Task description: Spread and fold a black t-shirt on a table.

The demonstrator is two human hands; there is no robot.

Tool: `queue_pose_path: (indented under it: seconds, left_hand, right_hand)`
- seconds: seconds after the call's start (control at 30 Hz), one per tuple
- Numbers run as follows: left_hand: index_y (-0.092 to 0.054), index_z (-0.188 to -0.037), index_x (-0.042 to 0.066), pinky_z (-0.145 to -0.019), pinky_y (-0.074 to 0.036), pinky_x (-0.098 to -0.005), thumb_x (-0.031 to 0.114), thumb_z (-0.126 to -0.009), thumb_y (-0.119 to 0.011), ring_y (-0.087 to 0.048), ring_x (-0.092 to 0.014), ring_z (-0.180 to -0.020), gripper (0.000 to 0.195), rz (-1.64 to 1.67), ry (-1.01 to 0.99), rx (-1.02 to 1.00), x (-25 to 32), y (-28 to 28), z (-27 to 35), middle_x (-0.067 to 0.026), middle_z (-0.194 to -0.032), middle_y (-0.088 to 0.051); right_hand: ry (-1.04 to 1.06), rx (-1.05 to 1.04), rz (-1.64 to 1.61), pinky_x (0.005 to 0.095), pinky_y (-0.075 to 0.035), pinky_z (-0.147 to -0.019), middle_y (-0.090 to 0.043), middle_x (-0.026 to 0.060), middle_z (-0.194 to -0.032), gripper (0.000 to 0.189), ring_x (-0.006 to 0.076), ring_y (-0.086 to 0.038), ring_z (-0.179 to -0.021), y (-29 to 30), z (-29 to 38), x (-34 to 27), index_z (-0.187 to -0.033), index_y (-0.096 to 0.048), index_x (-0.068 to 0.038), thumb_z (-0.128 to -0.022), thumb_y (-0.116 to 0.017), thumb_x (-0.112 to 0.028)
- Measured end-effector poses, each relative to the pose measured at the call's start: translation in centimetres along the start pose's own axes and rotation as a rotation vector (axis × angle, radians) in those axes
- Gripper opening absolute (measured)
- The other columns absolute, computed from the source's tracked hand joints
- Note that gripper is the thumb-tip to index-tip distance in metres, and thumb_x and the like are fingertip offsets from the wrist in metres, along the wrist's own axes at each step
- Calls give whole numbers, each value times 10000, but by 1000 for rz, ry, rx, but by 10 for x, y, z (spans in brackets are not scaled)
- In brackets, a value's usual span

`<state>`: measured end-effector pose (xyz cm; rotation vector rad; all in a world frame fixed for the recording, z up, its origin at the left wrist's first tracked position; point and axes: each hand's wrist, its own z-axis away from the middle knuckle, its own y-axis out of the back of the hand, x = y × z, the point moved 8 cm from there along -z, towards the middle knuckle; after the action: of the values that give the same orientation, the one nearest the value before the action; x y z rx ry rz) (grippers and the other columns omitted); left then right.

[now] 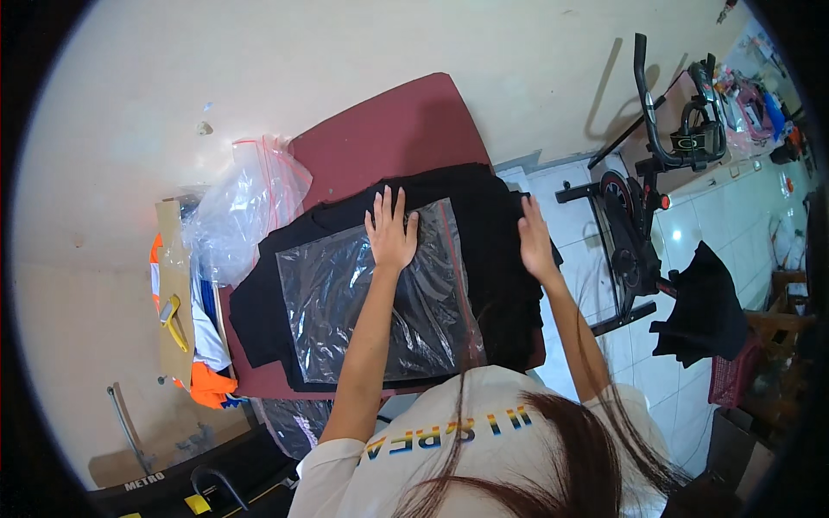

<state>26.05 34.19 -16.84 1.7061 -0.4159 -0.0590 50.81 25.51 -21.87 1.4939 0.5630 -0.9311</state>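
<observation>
Black garments [479,278], a T-shirt on top, lie spread over a maroon-covered board or table [401,129]. A clear zip-lock plastic bag [343,298] with a red seal strip rests flat on the shirt. My left hand [392,236] presses on the bag's upper part, palm down with fingers spread, gripping nothing. My right hand [536,243] touches the right edge of the black garments, its fingers extended and nearly together. Whether it pinches any cloth cannot be told.
Crumpled clear zip bags [239,213] lie at the table's left edge. Beside them a cardboard box [175,259] holds folded clothes, with a yellow-handled tool [173,324] on its flap. An exercise bike [635,239] stands at right, near a pink basket [732,382]. A wall rises behind the table.
</observation>
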Motion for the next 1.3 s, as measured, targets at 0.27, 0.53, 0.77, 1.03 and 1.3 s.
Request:
queue_pose_path:
  seconds: [0.27,0.53,0.77,1.03,1.3]
  left_hand:
    - [-385,-1273,80,-1025,-166,-380,332,-882,-412,-284,-224,-1238,466,639,97,-87,-32,1,-5,-89,-1318,-351]
    - [-541,-922,61,-627,-383,-209,218,-868,-484,-503,-73,-741,175,1402,404,-222,28,48,105,-6,-866,-561]
    - [-495,-1015,19,-619,-442,-220,210,-861,-519,-525,-92,-730,246,1334,471,-306,61,3,173,-54,-895,-560]
    - [-618,-877,4,-511,-450,-192,228,-824,-587,-584,-88,-588,232,1224,549,-323,41,-5,159,-49,-744,-623]
    - [-608,-894,34,-518,-448,-182,197,-856,-538,-575,-82,-591,182,1374,605,-376,36,-27,164,-24,-744,-615]
  right_hand:
    - [71,142,371,511,-206,-991,-406,220,-1256,371,376,-311,-1211,17,56,-19,-1198,-465,-42,-884,-365,-212]
    - [-50,-77,-475,249,-479,-553,-615,102,-721,174,130,-600,-613,-9,105,-71,-946,-587,29,-825,-533,-84]
    - [121,-59,-327,266,-473,-548,-618,133,-626,131,163,-616,-580,-49,114,-89,-795,-619,45,-728,-605,-67]
    - [81,-153,-366,237,-456,-511,-616,100,-621,156,116,-589,-551,-66,109,-75,-758,-629,32,-721,-657,-117]
    - [-111,-275,-563,243,-458,-511,-613,104,-618,173,117,-574,-534,-72,113,-65,-728,-633,20,-715,-677,-147]
